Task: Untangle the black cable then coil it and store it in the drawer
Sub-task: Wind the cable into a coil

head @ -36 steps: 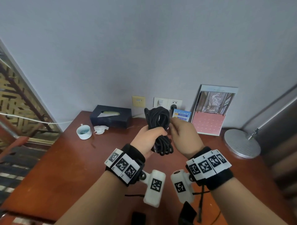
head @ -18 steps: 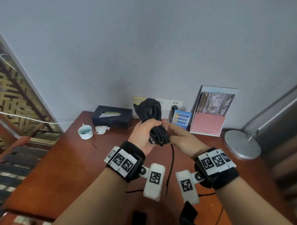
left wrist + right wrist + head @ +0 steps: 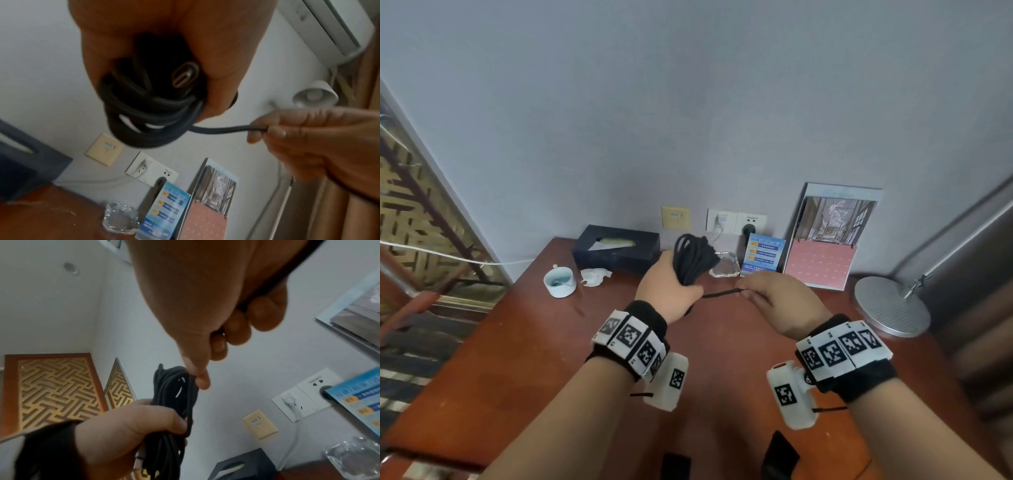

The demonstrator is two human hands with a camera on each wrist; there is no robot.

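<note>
Cup [image 3: 559, 281] of pale glazed ceramic sits at the far left of the reddish-brown wooden surface [image 3: 517, 342], with a crumpled tissue [image 3: 595, 276] just beside it and a dark rectangular tissue box [image 3: 616, 247] against the wall behind. Next comes the left hand [image 3: 666, 295], raised above the surface, its fingers [image 3: 222, 68] curled tight around the middle of the black cable [image 3: 693, 257], which is gathered into a bundle of matte, braided-looking loops standing up out of the fist; clamping the waist likely keeps the loops from springing apart. A metal connector [image 3: 186, 75] with a rounded oval mouth is tucked inside that grip. One free strand runs out taut to the right, where the right hand [image 3: 780, 301] pinches it between thumb and curled fingers [image 3: 267, 133], probably to draw the tail snug around the bundle. Behind the strand a clear faceted glass dish [image 3: 725, 268] rests near the wall sockets [image 3: 736, 222]. Further right stand a glossy blue card [image 3: 763, 255], a pink calendar [image 3: 822, 253], and a round brushed-metal lamp base [image 3: 892, 306]. No drawer is visible.
</note>
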